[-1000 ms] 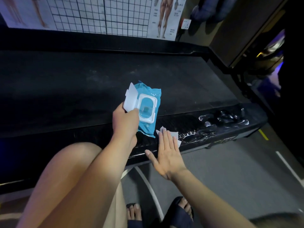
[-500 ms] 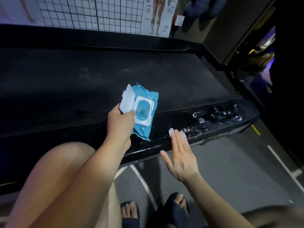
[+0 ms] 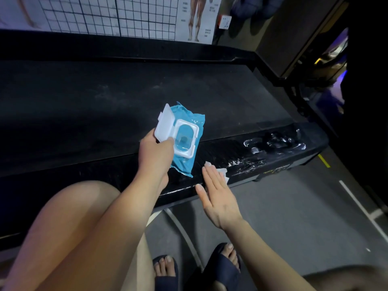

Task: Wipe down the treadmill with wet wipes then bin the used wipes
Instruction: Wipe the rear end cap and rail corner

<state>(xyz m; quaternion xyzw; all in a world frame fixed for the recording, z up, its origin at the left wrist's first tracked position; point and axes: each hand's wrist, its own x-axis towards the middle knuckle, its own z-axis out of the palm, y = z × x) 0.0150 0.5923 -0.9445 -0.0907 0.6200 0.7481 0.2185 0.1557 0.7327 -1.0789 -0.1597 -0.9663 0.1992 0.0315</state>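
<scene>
The black treadmill belt (image 3: 105,106) fills the upper left, and its near side rail (image 3: 262,156) runs across the middle with wet streaks towards its right end. My left hand (image 3: 154,153) grips a blue pack of wet wipes (image 3: 189,131) whose white flip lid stands open. My right hand (image 3: 216,194) lies flat with straight fingers, pressing a white wipe (image 3: 222,172) onto the rail just right of the pack. Most of the wipe is hidden under my fingers.
Grey floor (image 3: 294,217) with white lines lies below the rail. My bare knee (image 3: 79,217) and feet in dark slippers (image 3: 222,267) are at the bottom. A wall with a grid chart (image 3: 105,15) stands behind the treadmill. Dark gym equipment (image 3: 327,85) is at the right.
My right hand slid the wipe right along the rail, then back left towards the pack. My left hand has kept holding the open pack in much the same place.
</scene>
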